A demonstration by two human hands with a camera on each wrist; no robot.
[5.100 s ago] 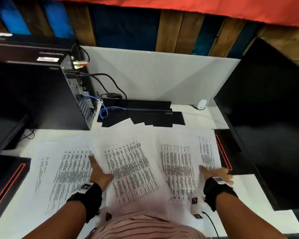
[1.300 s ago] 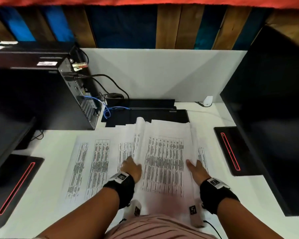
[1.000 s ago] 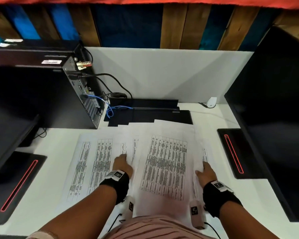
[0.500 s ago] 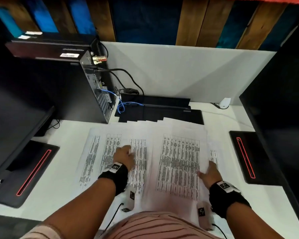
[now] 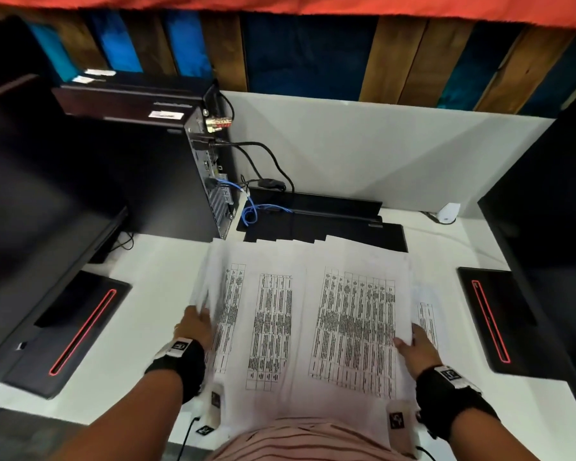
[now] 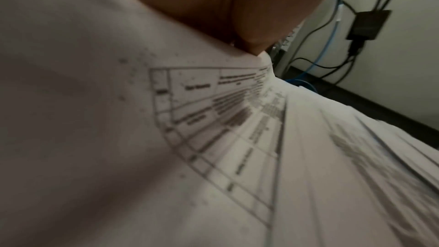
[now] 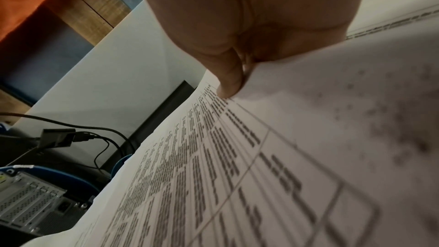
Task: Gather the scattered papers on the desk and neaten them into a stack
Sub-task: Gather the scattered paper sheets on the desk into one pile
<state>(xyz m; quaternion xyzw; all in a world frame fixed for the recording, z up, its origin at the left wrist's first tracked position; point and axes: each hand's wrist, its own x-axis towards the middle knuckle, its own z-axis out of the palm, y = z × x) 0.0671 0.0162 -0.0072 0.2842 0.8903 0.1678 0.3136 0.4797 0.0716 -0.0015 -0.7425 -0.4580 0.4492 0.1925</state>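
Note:
Several printed sheets of paper (image 5: 313, 311) lie overlapped in the middle of the white desk (image 5: 140, 327). My left hand (image 5: 197, 322) is at their left edge, fingers fairly straight against the outermost sheet, whose edge curls up and blurs. In the left wrist view the paper (image 6: 213, 138) bulges up to my palm and hides the fingers. My right hand (image 5: 413, 342) holds the right edge of the top sheet, thumb lying on the print. The right wrist view shows that thumb (image 7: 228, 85) pressing the paper (image 7: 237, 176); the other fingers are hidden at the edge.
A black computer tower (image 5: 147, 181) with cables (image 5: 253, 211) stands at the back left. A flat black unit (image 5: 330, 221) lies just behind the papers. Dark monitors flank the desk, their red-lit bases on the left (image 5: 70, 331) and right (image 5: 492, 321). A white plug (image 5: 448, 212) sits back right.
My left hand has gone from the top of a middle sheet out to the left edge, and the leftmost sheet has slid inward and lifted. The right hand has stayed at the right edge.

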